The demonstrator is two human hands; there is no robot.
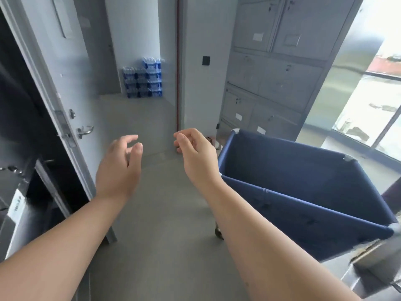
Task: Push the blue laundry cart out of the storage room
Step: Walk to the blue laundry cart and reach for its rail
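- Your left hand (121, 164) and right hand (195, 153) hung empty in mid-air, left fingers (135, 148) loosely spread, right ones curled; neither touched anything.
- The blue laundry cart (303, 192) stood just to your right, its far corner near the grey cabinet (275, 68).
- You looked between grips; next, take hold of the cart's rim.
- Its wheels were mostly hidden, and the right edge was cut off and blurred.
- The open door (65, 94) stood on your left.

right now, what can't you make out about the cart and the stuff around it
All in the head view:
- blue laundry cart: wheels mostly hidden by the right forearm and the cart's own fabric; far right corner cut off by the frame edge.
- grey cabinet: door labels too small and blurred to read.
- stacked water bottle packs: blurred, count unclear.
- left hand: fingers motion-blurred.
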